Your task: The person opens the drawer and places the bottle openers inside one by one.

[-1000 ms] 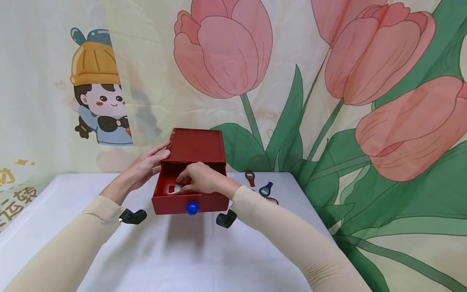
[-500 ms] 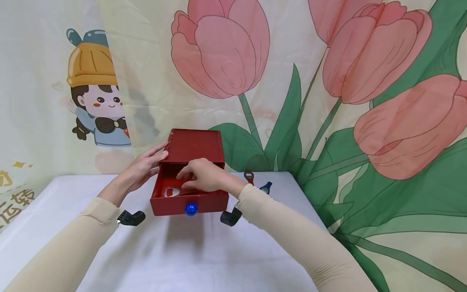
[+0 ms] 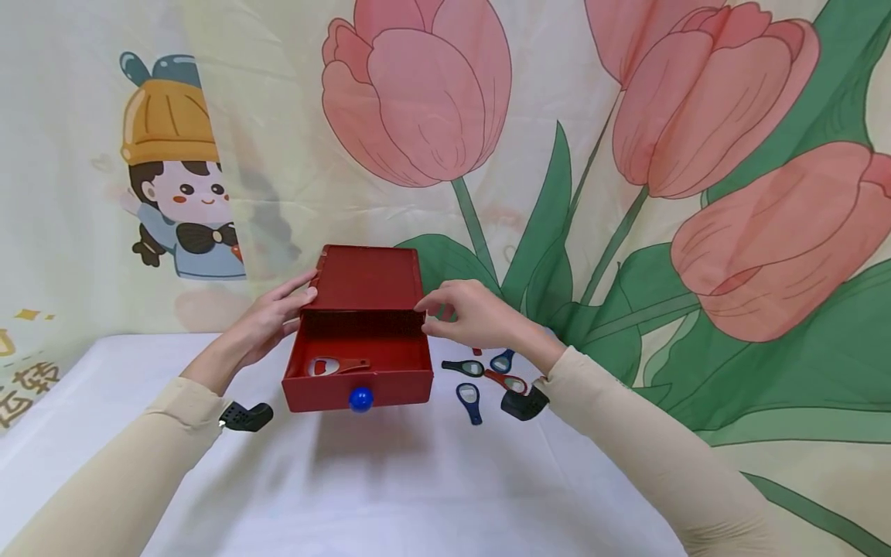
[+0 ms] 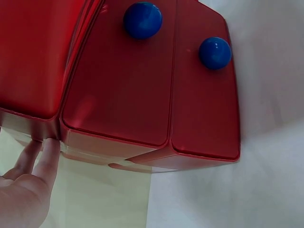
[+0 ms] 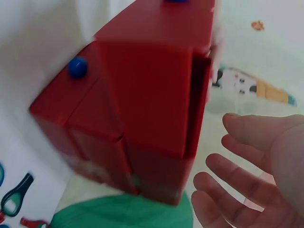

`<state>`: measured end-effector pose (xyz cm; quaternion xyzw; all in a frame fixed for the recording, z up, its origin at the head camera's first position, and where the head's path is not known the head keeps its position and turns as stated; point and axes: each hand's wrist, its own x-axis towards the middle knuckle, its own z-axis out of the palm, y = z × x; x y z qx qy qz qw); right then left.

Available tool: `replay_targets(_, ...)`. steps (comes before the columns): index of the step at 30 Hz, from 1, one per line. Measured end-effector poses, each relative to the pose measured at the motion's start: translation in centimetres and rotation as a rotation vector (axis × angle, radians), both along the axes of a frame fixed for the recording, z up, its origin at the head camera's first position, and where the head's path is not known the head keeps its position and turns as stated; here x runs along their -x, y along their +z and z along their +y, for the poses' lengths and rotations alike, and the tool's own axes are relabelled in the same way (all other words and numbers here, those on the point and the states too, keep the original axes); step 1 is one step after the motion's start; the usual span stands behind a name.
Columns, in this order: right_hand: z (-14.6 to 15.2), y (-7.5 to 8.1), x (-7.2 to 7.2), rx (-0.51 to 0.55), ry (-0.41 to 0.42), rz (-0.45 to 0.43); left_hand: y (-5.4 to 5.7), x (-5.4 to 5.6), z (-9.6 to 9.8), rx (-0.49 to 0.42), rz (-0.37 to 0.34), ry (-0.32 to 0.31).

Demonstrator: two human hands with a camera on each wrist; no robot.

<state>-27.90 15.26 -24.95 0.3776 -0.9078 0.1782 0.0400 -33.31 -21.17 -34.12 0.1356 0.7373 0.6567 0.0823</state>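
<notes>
A small red chest of drawers (image 3: 372, 277) stands on the table with its top drawer (image 3: 400, 387) pulled out. A bottle opener (image 3: 353, 363) with a red handle lies in the front left of that drawer. My left hand (image 3: 267, 316) rests on the chest's left side, its fingers (image 4: 47, 166) straight against the wall. My right hand (image 3: 476, 313) is just right of the drawer, above the table. Its fingers are spread and loosely bent, with nothing between them in the right wrist view.
Several more bottle openers lie on the table right of the chest, among them a dark one (image 3: 452, 364), a red one (image 3: 500, 378) and a blue one (image 3: 475, 410). Two lower drawers with blue knobs (image 4: 215, 53) are closed. A tulip-print cloth (image 3: 425, 100) hangs behind.
My right hand has let go of the red-handled bottle opener inside the drawer, then lifted out and moved right. My left hand stays on the chest's side.
</notes>
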Motion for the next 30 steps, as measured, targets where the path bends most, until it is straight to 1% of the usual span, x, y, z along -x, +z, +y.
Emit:
replay_targets(4, 2.2, -0.8, 0.2, 0.021, -0.071, -0.017, 0.0, -0.1, -0.1, 0.003, 0.0, 0.004)
replay_targets(9, 4.2, -2.9, 0.1, 0.047, -0.139, -0.041, 0.2, -0.1, 0.0, -0.002, 0.003, -0.001)
replay_targets(13, 5.4, -5.4, 0.2, 0.058, -0.184, -0.048, 0.1, -0.1, 0.1, 0.0, 0.005, 0.004)
replay_targets(17, 6.2, -8.6, 0.5, 0.058, -0.232, -0.08, 0.1, -0.1, 0.2, 0.0, 0.003, 0.008)
replay_targets(20, 6.6, -10.8, 0.7, 0.076, -0.269, -0.111, 0.1, -0.1, 0.2, -0.001, 0.004, 0.005)
replay_targets(27, 7.2, -14.9, 1.6, 0.111, -0.395, -0.168, 0.1, -0.2, 0.1, 0.0, 0.004, 0.008)
replay_targets(30, 7.4, -16.5, 1.9, 0.129, -0.434, -0.183, 0.2, -0.2, 0.1, -0.006, 0.0, 0.01)
